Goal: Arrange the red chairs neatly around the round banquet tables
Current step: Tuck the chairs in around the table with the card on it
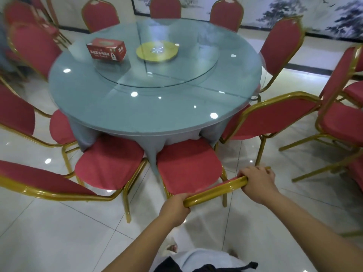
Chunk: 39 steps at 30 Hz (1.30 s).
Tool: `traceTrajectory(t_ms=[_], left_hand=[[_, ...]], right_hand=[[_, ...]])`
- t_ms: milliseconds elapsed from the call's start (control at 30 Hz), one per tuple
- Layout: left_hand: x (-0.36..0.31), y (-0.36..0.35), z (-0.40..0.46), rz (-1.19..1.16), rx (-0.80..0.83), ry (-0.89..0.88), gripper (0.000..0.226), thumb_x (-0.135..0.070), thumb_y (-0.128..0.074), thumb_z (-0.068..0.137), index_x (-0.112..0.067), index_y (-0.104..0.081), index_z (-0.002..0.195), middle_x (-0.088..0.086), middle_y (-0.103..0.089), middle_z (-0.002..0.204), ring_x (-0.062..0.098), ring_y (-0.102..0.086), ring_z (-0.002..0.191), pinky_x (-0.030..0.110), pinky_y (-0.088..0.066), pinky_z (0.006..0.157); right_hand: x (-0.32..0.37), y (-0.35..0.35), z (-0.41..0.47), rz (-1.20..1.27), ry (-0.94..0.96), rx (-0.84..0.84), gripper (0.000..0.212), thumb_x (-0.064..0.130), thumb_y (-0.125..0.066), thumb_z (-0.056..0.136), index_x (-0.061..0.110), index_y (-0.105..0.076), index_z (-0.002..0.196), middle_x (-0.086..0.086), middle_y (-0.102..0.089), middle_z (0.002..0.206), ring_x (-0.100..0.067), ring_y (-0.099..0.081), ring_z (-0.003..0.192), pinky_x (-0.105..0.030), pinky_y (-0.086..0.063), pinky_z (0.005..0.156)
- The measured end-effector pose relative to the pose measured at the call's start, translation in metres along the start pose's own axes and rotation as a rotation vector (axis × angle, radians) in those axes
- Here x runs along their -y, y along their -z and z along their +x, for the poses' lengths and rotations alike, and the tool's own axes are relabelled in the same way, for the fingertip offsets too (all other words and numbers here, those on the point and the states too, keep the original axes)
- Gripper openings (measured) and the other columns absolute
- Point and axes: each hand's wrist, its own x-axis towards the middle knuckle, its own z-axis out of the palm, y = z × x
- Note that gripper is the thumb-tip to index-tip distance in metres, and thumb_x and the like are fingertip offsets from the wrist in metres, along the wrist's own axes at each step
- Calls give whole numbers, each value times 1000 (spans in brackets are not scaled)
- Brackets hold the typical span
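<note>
Fingers of left hand (174, 205) and right hand (257, 181) curl round gold top rail (214, 190) of red chair (188, 165); two-point grip likely for steering seat square under round surface (153, 107). Neighbouring chair (110, 163) just beside. Red box (106, 49) on glass turntable (157, 61). Glossy tiled floor (59, 232), painted mural (294, 12) behind.

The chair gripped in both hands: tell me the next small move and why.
Probably ease the chair a little further toward the table. Left hand and right hand both grip its gold top rail, and most of its seat shows outside the tablecloth edge.
</note>
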Motion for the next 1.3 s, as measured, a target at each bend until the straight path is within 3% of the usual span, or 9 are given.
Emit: traceTrajectory(t_ms=[167,300,500,667,800,1000,1067,1133,1300], left_hand=[[-4,-1,-4,-71,-21,70,55,-8,-59,82,-44,-62,123,-9,-64,92,9,-58,73,23,-42,59],[-20,0,-10,-106,-38,156,52,-3,-60,82,-34,-61,123,-7,-63,93,7,-59,75,20,-46,61],[-104,-2,-12,-76,-17,84,59,-31,-72,78,-39,-50,132,-12,-61,112,6,-61,95,19,-49,76],[-177,-28,1,159,-60,-31,79,-51,-61,69,-42,-38,144,-11,-54,132,15,-54,119,40,-43,103],[-215,-44,10,272,-96,-131,64,-45,-64,83,-45,-39,143,-13,-50,136,15,-49,126,43,-36,108],[-262,-61,39,37,-115,-234,62,-33,-71,85,-35,-46,141,-16,-42,138,7,-42,130,26,-37,107],[-280,-62,53,-22,-107,-232,75,-46,-74,77,-35,-41,144,-18,-37,140,2,-37,129,17,-32,100],[-292,-59,74,-28,-106,-228,92,-54,-74,70,-36,-32,149,-16,-33,148,3,-33,135,21,-31,106],[-321,-37,148,-7,-142,-164,100,-36,-81,79,-31,-18,156,-3,-26,156,17,-31,141,38,-34,115]], right_hand=[[-6,-3,0,54,57,22,16,39,-59,84,42,-57,100,17,-49,102,-18,-42,114,-54,-18,107],[-19,-1,-5,207,183,89,61,42,-66,72,50,-44,128,19,-40,132,-16,-27,132,-56,-5,111],[-55,5,-14,395,396,159,86,58,-50,62,56,-24,144,25,-8,159,-1,7,147,-51,14,116],[-108,11,-28,540,369,182,75,40,-61,84,53,-24,148,26,-7,159,2,5,147,-41,-4,121],[-174,10,-45,737,137,162,66,34,-65,87,47,-36,145,18,-26,158,-4,-19,147,-32,-21,120],[-255,33,-52,833,-44,32,58,33,-66,92,38,-41,144,15,-35,153,-2,-31,137,-24,-29,108],[-270,40,-43,862,-72,-5,59,33,-66,92,38,-41,144,15,-35,152,4,-30,130,-22,-28,106],[-281,47,-30,871,-84,-43,61,35,-67,91,38,-39,146,15,-34,153,6,-27,128,-21,-27,107],[-304,66,12,886,-72,-29,67,40,-67,90,41,-34,147,20,-29,153,2,-29,134,-11,-37,94]])
